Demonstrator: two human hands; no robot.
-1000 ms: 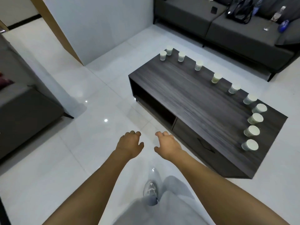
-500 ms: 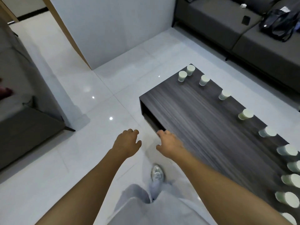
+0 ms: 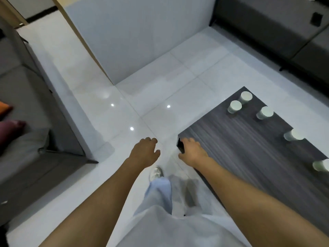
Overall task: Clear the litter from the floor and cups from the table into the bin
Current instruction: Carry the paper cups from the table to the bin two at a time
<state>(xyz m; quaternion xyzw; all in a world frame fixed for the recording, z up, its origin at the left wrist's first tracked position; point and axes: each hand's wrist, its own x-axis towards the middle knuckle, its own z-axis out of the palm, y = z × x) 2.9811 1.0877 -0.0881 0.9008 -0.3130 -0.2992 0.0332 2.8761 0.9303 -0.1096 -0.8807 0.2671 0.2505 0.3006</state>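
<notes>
We have walked past the counter's end

Our left hand (image 3: 145,152) and right hand (image 3: 193,152) hang relaxed, empty; cups (image 3: 235,106) have slid right of our fingers on the counter (image 3: 240,150), untouched; no bin visible.

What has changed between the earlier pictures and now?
The person walked forward past the coffee table, and the view turned left: the table slid to the lower right, and only five paper cups remain visible. Nothing was grasped or released. The left hand and right hand stay empty and relaxed, and the cups stay in place.
</notes>
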